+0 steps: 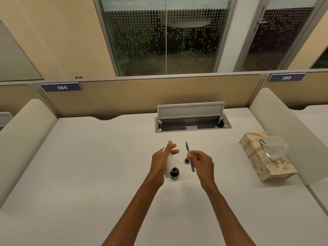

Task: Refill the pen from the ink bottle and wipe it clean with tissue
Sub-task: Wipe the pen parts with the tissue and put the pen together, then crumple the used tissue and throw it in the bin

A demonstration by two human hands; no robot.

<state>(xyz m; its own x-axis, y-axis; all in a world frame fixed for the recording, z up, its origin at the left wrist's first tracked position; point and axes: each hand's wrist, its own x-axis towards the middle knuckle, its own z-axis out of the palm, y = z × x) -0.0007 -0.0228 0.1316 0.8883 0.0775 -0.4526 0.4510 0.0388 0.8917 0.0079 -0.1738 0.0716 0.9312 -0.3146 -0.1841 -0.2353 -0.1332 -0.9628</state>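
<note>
Above the white worktop (88, 166), the right hand (202, 164) pinches a slim blue pen (188, 150) in its grip, long axis pointing away. Just left of it, the left hand (159, 160) clasps a white folded tissue (171, 162) over the small dark glass ink bottle (174, 173).

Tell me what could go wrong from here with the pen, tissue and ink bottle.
1. The ink bottle looks uncapped and sits just beneath the left hand holding the tissue. A careless downward move could tip it onto the white table.
2. The right hand pinches the pen over bare table. Any ink left on it might drip or smear there before the tissue reaches it.
</note>
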